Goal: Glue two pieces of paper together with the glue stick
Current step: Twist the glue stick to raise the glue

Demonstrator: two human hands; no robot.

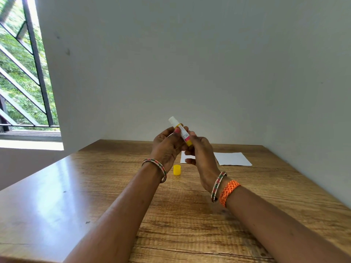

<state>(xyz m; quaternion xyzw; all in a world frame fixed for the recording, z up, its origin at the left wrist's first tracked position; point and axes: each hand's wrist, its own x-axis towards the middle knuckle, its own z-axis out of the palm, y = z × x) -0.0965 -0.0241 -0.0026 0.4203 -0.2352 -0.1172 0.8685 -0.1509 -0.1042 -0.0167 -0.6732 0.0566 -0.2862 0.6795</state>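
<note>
Both hands hold an uncapped glue stick point(182, 132) up above the wooden table point(95, 186); its white glue tip points up and to the left. My left hand point(167, 147) pinches the upper body of the stick. My right hand point(200, 154) grips its yellow base. The yellow cap point(177, 169) stands on the table just below my hands. Two white sheets of paper lie flat behind them: one point(232, 159) to the right, fully seen, and one point(185, 158) mostly hidden by my hands.
The table stands against a grey wall at the back and right. A barred window point(24, 73) with greenery outside is at the far left, beyond the table's left edge. Bangles sit on both wrists, plus an orange band on the right.
</note>
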